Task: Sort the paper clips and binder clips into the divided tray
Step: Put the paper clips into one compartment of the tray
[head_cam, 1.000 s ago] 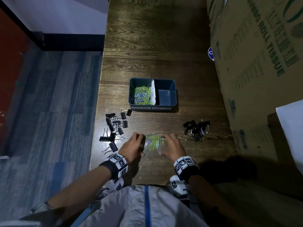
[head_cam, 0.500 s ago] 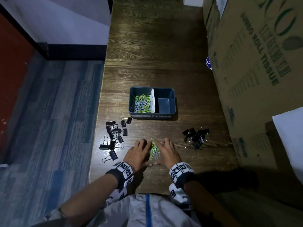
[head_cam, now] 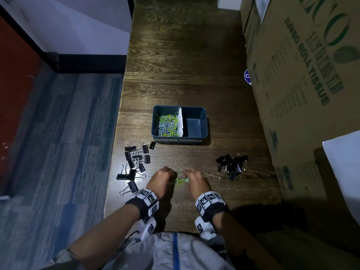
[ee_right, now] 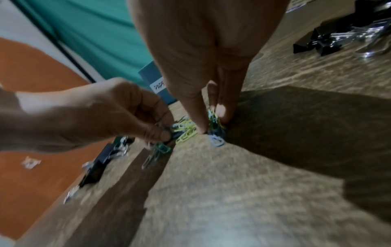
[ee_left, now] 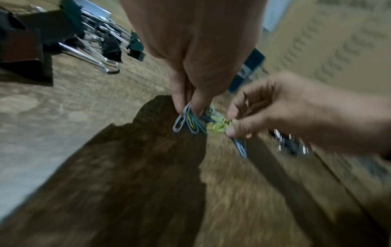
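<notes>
Now pinching paper clips (head_cam: 181,180) between left hand (head_cam: 160,180) and right hand (head_cam: 196,181) (both fingers curled), near divided tray (head_cam: 203,121).

Green-blue paper clips (head_cam: 180,180) bunched before half-filled divided tray (head_cam: 203,121)

Left hand (head_cam: 162,180) and right hand (head_cam: 195,181) pinch paper clips (head_cam: 181,180) below the divided tray (head_cam: 179,140).

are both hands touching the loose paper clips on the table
Touching. The left wrist view shows the left hand and right hand pinching the paper clips with their fingertips.
</notes>
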Tool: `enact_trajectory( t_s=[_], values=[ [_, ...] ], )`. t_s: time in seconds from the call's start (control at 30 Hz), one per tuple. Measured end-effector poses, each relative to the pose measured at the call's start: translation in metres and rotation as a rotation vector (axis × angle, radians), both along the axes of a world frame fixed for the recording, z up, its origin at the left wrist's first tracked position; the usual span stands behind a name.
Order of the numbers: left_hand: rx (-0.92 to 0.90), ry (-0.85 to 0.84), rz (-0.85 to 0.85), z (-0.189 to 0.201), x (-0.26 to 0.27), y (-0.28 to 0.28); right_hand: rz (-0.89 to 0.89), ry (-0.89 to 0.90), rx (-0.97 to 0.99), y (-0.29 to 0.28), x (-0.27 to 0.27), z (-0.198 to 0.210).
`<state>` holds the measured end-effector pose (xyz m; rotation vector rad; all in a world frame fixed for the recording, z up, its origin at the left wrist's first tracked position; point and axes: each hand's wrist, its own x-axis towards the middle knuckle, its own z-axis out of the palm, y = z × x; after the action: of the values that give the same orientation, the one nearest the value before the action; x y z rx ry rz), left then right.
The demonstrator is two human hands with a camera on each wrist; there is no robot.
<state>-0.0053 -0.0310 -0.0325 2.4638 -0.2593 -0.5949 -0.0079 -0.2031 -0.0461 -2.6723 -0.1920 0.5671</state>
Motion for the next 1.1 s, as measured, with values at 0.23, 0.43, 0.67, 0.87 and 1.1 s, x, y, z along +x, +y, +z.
enact_trajectory(
  t_s=[0.23,0.43,0.67,0.87,1.1],
  values=[
    [-0.018,-0.053,0.017,0.013,0.026,0.011,-0.158,0.145,0.042,-0.006,0.011,0.005],
    [-0.161,-0.191,0.086,0.072,0.085,0.024,-0.242,0.232,0.044,-0.011,0.023,0.010],
    [-0.134,-0.257,0.291,0.099,0.163,0.027,-0.152,0.084,0.247,0.006,0.079,0.092],
    [-0.110,-0.432,0.485,0.078,0.132,0.036,-0.196,-0.193,0.361,0.039,0.152,0.136],
    [0.060,-0.113,0.047,0.041,0.057,0.033,-0.173,-0.146,0.426,0.048,0.169,0.142]
  ],
)
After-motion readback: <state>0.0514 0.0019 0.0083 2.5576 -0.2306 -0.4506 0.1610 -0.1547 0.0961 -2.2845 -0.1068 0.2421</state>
